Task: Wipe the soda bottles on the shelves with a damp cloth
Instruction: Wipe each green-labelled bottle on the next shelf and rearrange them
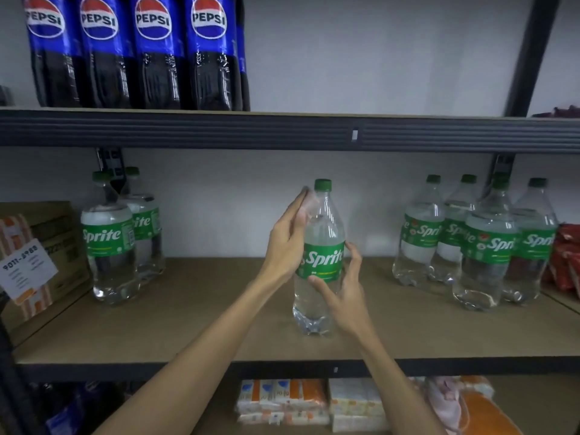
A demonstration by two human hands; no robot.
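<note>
The middle shelf [188, 324] carries all the Sprite stock. On the upper shelf [219, 130], four Pepsi bottles [157, 58] stand in a row at the left. A cardboard box [56, 233] sits at the far left of the middle shelf, with two Sprite bottles [108, 240] just beside it and a cluster of Sprite bottles [483, 246] at the right.

The single Sprite bottle [323, 233] stands upright at mid-shelf, well apart from both groups, green cap [323, 185] on. Your left hand [284, 243] lies with straight fingers against the bottle's shoulder; you cannot tell whether the pale patch at the fingertips is a cloth. Your right hand [345, 293] wraps the label band, thumb in front.
</note>
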